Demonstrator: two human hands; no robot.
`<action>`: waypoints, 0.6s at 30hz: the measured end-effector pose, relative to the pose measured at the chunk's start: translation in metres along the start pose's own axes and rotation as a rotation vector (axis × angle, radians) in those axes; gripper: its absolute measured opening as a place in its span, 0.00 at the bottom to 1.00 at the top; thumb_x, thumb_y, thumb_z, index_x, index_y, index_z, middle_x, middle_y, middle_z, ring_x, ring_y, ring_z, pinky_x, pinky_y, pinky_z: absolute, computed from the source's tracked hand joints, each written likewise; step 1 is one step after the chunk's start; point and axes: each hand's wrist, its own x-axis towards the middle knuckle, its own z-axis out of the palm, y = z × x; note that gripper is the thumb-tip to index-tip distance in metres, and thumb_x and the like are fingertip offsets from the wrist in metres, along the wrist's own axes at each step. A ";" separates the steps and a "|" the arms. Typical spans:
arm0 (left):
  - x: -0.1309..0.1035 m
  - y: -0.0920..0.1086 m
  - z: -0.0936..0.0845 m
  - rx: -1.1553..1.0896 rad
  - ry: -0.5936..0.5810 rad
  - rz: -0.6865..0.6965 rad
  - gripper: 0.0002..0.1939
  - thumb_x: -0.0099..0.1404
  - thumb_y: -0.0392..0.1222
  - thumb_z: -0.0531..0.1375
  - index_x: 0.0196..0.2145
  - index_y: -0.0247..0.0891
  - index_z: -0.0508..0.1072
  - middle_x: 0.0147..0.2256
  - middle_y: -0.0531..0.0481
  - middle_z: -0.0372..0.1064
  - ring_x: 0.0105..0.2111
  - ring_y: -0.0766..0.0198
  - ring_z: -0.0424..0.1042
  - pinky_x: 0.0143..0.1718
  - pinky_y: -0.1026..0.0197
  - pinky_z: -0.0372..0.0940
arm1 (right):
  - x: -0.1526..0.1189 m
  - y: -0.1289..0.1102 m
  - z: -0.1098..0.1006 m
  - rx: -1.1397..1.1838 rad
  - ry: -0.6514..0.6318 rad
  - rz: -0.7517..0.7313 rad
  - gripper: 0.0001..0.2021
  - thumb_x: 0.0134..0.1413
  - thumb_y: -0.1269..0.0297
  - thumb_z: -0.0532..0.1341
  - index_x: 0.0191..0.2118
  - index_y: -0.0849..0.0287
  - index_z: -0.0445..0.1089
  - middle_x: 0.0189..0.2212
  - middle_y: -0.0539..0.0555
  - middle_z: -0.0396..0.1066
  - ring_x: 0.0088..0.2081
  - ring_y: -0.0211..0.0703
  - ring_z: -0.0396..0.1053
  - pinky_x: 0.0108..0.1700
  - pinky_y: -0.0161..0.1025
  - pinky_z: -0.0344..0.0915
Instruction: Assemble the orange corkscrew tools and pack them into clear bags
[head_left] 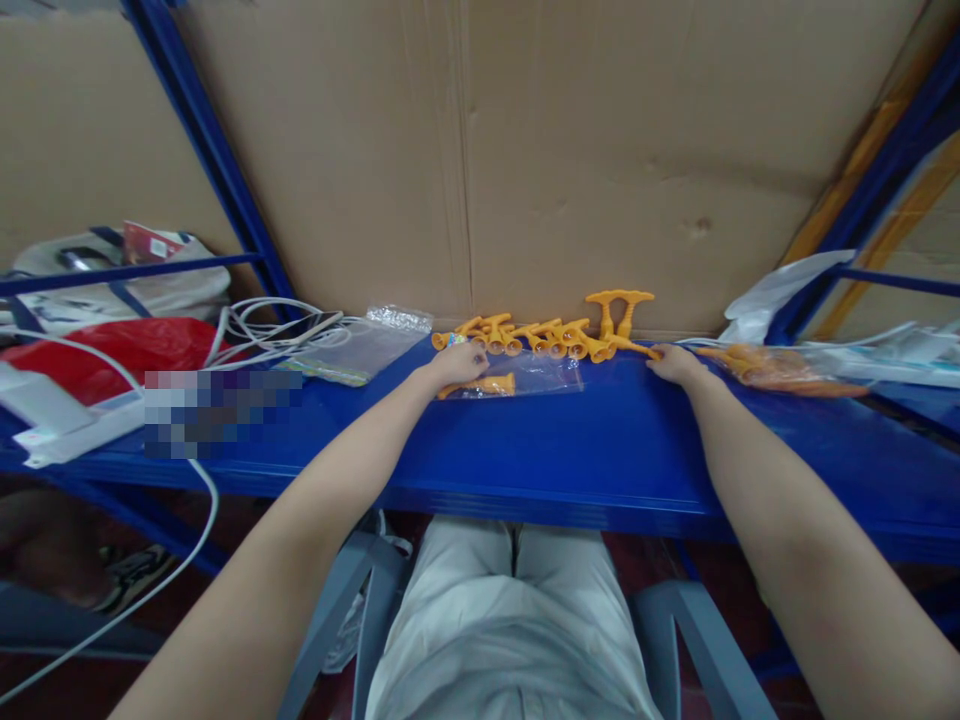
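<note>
Several orange plastic pieces lie in a row along the back of the blue table. My left hand is closed at the row's left end, over a clear plastic bag; what its fingers pinch is too small to make out. An orange piece lies at the bag, just below that hand. At the row's right end my right hand is closed on the end of an orange piece. Two orange pieces stand upright against the cardboard.
Cardboard rises behind the table. On the left are a flat clear bag, white cables, a red bag and a white device. A bag of orange pieces lies right. A person's foot shows lower left.
</note>
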 end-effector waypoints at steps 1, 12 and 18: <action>0.001 -0.001 0.000 -0.004 0.004 0.001 0.16 0.66 0.41 0.51 0.41 0.36 0.78 0.43 0.43 0.77 0.44 0.56 0.75 0.42 0.62 0.65 | -0.002 -0.001 -0.001 0.003 0.011 0.005 0.25 0.56 0.64 0.58 0.60 0.56 0.68 0.56 0.63 0.70 0.57 0.60 0.68 0.55 0.56 0.65; 0.002 -0.004 0.006 -0.100 0.045 -0.034 0.14 0.64 0.42 0.54 0.41 0.39 0.78 0.44 0.43 0.77 0.45 0.55 0.75 0.43 0.62 0.64 | -0.021 0.002 -0.013 0.095 0.149 0.207 0.20 0.54 0.73 0.59 0.51 0.55 0.76 0.52 0.65 0.72 0.55 0.61 0.68 0.57 0.59 0.61; 0.002 -0.003 0.004 -0.087 0.015 -0.037 0.15 0.65 0.42 0.53 0.40 0.39 0.78 0.42 0.44 0.77 0.44 0.56 0.75 0.43 0.62 0.65 | -0.016 0.011 -0.009 0.015 0.256 0.169 0.16 0.55 0.72 0.57 0.48 0.63 0.76 0.51 0.71 0.71 0.55 0.65 0.68 0.52 0.58 0.64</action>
